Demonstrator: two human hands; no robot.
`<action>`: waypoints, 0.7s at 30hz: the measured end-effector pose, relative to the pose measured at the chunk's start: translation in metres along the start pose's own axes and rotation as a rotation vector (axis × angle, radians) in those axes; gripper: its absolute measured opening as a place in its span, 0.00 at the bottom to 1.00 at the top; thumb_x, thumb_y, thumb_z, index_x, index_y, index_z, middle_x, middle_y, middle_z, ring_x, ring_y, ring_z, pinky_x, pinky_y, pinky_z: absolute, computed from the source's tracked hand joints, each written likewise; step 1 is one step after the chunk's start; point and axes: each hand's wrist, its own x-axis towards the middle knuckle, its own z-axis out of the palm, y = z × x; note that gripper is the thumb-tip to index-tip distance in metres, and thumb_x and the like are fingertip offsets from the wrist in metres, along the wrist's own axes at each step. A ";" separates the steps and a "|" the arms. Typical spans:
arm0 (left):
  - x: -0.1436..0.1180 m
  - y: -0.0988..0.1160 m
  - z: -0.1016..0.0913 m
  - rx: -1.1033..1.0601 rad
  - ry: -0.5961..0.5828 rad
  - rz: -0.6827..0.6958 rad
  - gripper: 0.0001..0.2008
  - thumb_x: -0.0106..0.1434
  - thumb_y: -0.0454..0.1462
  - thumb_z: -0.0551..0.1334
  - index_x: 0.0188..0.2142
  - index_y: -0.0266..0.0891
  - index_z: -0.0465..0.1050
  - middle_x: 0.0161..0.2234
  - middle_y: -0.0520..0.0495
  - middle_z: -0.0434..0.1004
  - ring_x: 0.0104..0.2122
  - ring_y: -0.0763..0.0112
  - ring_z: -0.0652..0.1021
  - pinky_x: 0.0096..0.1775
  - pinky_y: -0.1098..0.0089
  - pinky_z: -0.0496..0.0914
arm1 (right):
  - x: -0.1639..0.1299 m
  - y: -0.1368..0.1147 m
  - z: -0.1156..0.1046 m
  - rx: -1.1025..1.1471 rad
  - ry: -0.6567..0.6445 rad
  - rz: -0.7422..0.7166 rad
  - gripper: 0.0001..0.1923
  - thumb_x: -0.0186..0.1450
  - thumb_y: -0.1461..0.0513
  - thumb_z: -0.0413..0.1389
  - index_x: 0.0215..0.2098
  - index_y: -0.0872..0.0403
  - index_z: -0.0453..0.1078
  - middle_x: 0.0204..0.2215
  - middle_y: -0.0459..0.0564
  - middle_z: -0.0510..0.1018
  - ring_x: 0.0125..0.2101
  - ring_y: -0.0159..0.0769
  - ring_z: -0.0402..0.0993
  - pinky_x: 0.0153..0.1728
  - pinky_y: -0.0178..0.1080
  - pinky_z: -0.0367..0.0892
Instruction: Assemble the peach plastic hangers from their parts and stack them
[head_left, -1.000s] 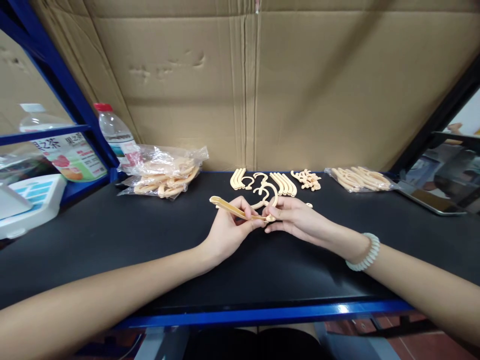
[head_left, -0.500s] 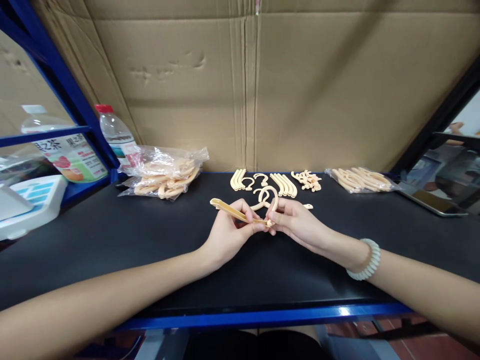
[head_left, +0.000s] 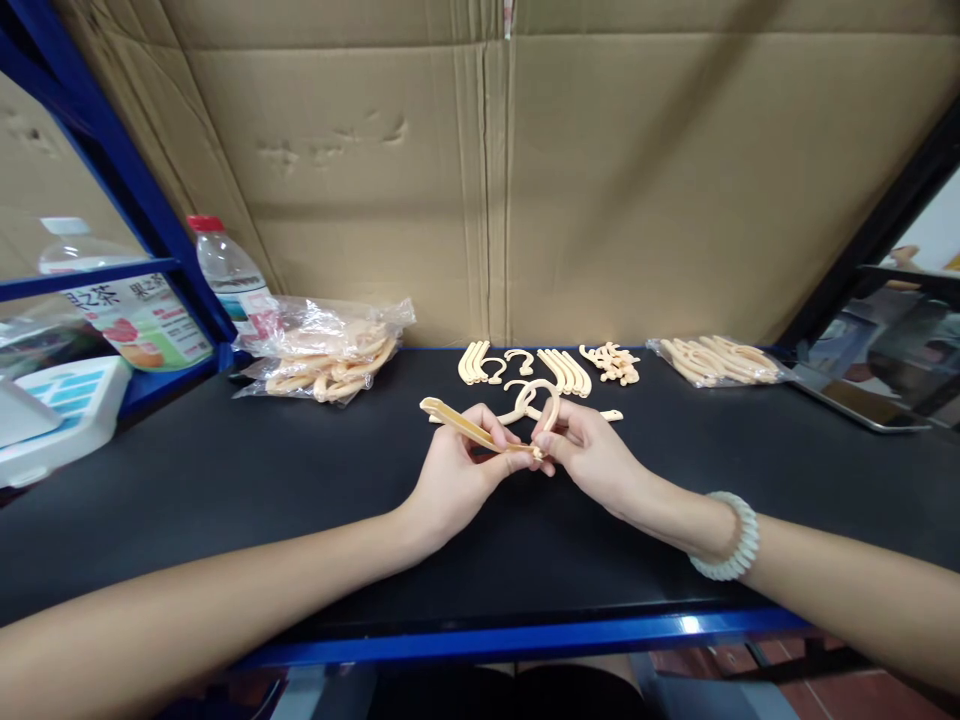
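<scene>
Left hand (head_left: 457, 480) pinches a straight beige plastic arm (head_left: 469, 428), long axis running up-left to down-right. Right hand (head_left: 592, 455) grips a curved hook piece (head_left: 541, 395). Their ends meet between the fingertips, just above the black tabletop (head_left: 225, 480).

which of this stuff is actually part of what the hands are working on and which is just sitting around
In hand:
left hand holding a straight beige arm piece
right hand holding a curved hook piece

Lying about:
loose rows of beige parts
bagged parts, left and right
water bottle
tablet
</scene>
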 end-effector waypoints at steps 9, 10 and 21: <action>-0.002 0.004 0.005 0.056 0.030 -0.018 0.15 0.53 0.37 0.69 0.25 0.40 0.60 0.22 0.55 0.73 0.29 0.66 0.81 0.35 0.67 0.74 | -0.001 -0.001 0.003 0.008 0.043 0.011 0.07 0.57 0.64 0.54 0.24 0.52 0.59 0.18 0.41 0.68 0.19 0.29 0.65 0.21 0.35 0.61; -0.002 0.004 0.005 0.063 0.034 -0.019 0.15 0.53 0.37 0.69 0.25 0.40 0.60 0.22 0.56 0.73 0.29 0.66 0.81 0.35 0.67 0.74 | 0.000 -0.002 0.003 0.030 0.033 0.024 0.08 0.57 0.63 0.56 0.24 0.52 0.60 0.18 0.41 0.68 0.20 0.29 0.66 0.22 0.35 0.62; 0.006 -0.006 -0.004 -0.049 0.133 -0.111 0.19 0.50 0.35 0.71 0.37 0.39 0.63 0.30 0.54 0.76 0.34 0.72 0.78 0.41 0.68 0.71 | 0.004 -0.010 -0.005 0.068 0.011 0.040 0.16 0.55 0.52 0.63 0.25 0.54 0.65 0.22 0.43 0.69 0.20 0.27 0.61 0.22 0.35 0.60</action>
